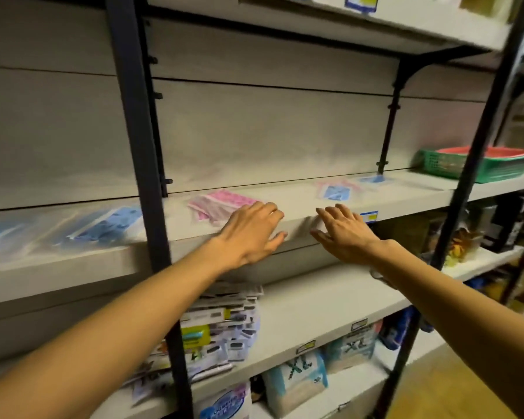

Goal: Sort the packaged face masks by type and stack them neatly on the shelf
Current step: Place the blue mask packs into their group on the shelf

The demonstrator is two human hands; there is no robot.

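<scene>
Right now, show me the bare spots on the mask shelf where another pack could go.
Bare shelf shows between the pink mask packs and the blue mask pack, just beyond both hands, left and right. More lies between the far blue pack and the green basket. Left of the black post, blue packs crowd the board.

A green plastic basket [454, 169] is sitting at the far right of the middle level, with a red tray [490, 152] nesting inside it. One level down, a leaning pile of small printed packets [224, 322] is resting behind the black upright post [139, 146], and a blue-and-yellow price label [369, 216] is sticking to a board's front edge. Below that, soft packs marked XL [297, 379] are standing side by side, blurred.
</scene>
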